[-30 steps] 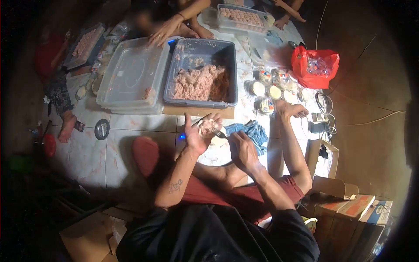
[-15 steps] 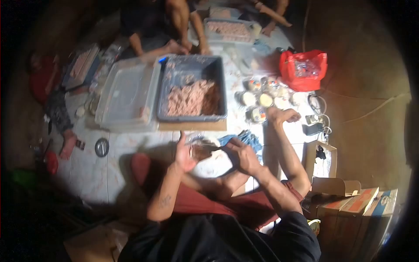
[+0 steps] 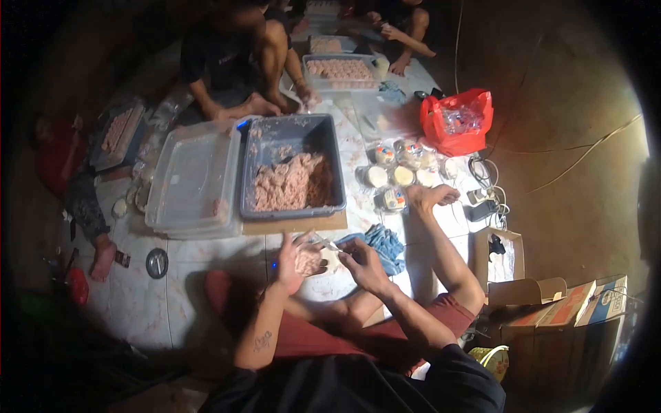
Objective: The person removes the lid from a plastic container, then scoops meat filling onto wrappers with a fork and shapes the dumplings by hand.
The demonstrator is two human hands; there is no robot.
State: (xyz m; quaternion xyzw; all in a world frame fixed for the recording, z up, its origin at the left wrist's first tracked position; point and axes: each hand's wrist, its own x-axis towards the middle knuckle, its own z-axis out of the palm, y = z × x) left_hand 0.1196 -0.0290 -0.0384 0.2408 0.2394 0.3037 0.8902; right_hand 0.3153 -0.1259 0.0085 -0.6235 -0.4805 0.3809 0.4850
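Note:
My left hand (image 3: 289, 270) is cupped around a lump of pink minced meat (image 3: 308, 262), its thumb raised. Close on its right, my right hand (image 3: 366, 267) pinches a thin flat tool (image 3: 326, 242) that points toward the left palm; its exact kind is too blurred to make out. Beyond both hands stands a grey tub (image 3: 343, 199) partly filled with pink minced meat (image 3: 292, 182). A blue cloth (image 3: 384, 249) lies crumpled just past my right hand. Something pale, partly hidden by my hands, sits beneath them.
A clear plastic box (image 3: 189, 172) stands left of the tub. To its right are several round wrapped packs (image 3: 403, 177) and a red bag (image 3: 458, 124). Cardboard boxes (image 3: 551, 316) are at right. Other people sit around trays of shaped pieces (image 3: 341, 70).
The view has tilted up, so the scene sits lower. My right hand has drawn a little nearer the left, and the tool now angles up over the left palm, where pink meat shows.

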